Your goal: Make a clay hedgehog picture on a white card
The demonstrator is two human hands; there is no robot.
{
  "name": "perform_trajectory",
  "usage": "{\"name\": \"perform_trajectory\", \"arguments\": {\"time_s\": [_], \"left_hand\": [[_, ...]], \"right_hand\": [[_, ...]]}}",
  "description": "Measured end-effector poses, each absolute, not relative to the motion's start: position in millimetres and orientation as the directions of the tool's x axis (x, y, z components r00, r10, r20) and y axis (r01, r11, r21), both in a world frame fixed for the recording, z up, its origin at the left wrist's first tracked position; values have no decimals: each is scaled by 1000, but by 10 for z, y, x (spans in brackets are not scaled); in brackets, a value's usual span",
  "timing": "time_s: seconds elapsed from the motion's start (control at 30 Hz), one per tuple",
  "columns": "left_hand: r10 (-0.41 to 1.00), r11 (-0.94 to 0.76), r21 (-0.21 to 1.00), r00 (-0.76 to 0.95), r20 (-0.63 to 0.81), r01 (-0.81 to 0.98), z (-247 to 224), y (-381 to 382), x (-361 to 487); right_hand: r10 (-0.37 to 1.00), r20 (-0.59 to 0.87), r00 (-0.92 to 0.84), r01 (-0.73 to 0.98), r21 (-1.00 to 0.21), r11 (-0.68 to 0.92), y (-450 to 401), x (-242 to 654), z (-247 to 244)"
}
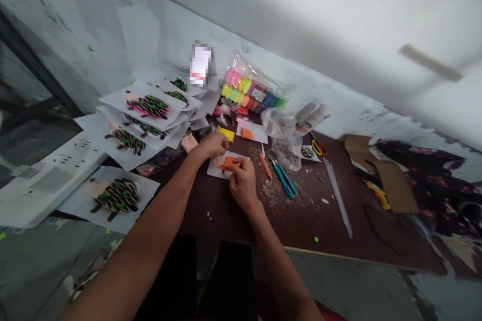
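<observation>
Brown tabletop (226, 220) spans lower centre; the right hand (244, 183) pinches the right end of an orange piece (228, 163), lying roughly crosswise on white paper (214, 170). Just beyond, the left hand (214, 145) curls, contents hidden, near a yellow block (226, 134).

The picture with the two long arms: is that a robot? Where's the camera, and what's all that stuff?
No robot here! Those are a person's bare arms, seen by a camera worn on that person's own head, looking down. It's the only picture. The right hand has its fingers on a flat orange piece, over a small white paper. The left hand is curled beside it; I can't see whether it holds anything. On the dark brown table lie scissors, a blue-handled tool and a bag of colourful packs. At the left are papers with spiky, hedgehog-like animals.
</observation>
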State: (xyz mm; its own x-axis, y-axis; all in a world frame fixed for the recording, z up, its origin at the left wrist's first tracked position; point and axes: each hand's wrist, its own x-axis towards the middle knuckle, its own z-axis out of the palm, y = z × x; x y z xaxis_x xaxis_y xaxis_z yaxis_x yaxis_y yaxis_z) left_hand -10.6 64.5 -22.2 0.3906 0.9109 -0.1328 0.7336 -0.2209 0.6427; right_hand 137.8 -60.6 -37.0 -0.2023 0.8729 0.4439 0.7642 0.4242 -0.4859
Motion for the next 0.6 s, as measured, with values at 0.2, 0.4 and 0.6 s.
{"name": "perform_trajectory", "arguments": {"time_s": [0.2, 0.4, 0.6], "left_hand": [[909, -218, 627, 389, -147, 748, -212, 641, -97], [906, -217, 628, 393, -155, 748, -186, 630, -100], [907, -211, 640, 392, -153, 739, -228, 657, -107]], "right_hand": [[881, 372, -291, 868, -285, 407, -651, 1408, -355], [849, 328, -413, 886, -72, 459, -700, 1364, -334], [865, 399, -303, 917, -124, 378, -706, 1391, -374]]}}
